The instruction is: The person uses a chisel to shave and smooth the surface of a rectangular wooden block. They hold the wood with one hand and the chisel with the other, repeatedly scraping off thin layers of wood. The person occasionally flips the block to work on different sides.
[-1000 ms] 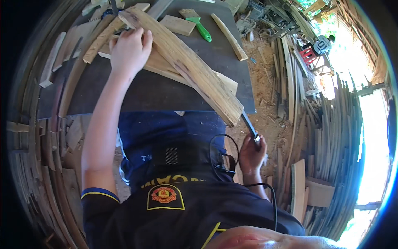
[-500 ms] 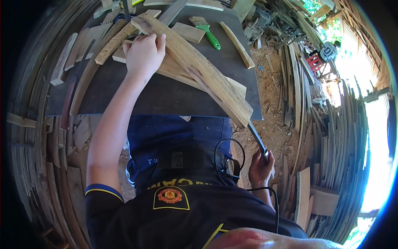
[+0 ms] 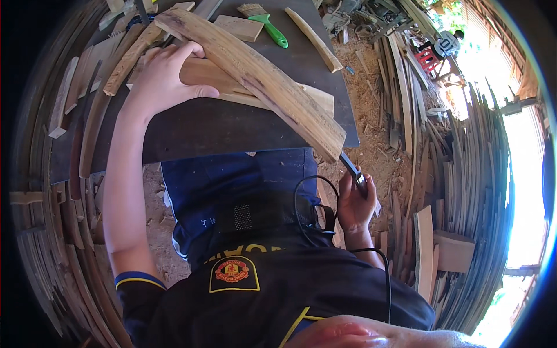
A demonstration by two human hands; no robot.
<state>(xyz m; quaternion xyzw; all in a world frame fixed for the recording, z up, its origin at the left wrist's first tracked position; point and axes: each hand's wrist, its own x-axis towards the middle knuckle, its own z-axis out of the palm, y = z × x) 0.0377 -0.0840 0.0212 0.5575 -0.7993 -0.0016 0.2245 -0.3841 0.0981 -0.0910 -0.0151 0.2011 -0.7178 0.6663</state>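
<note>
Left hand (image 3: 158, 75) has opened up since the frame half a second ago: its thumb, tucked near the wood's edge then, now swings well away from the fingers, and the wrist sits farther left. Right hand (image 3: 356, 206) is closer to the plank's near end, with less of the metal bar (image 3: 348, 162) showing between them. We also see the whole view shifted a bit, so the table (image 3: 191, 127) and brush (image 3: 270, 28) sit higher and more to the left; likely just the head turning.

Long plank (image 3: 249, 75) lies slantwise from upper left to just right of centre, across the lower board (image 3: 212, 74), its near end sticking out past the table's front edge. We judge it stiff, solid, moderately heavy, not fragile; the surface looks dry and rough, so slipping in the hand seems unlikely, splinters possible. Being long, it could swing or tip if taken by one end only. We'd hold it by both long edges near the middle, or one hand toward each end.

Left fingers: spread, index at the plank's left edge, thumb apart over the lower board; we can't tell if the hidden tips press on anything. Right fingers: wrapped round the bar's dark end, right of centre. Bar looks rigid, best held there.
</note>
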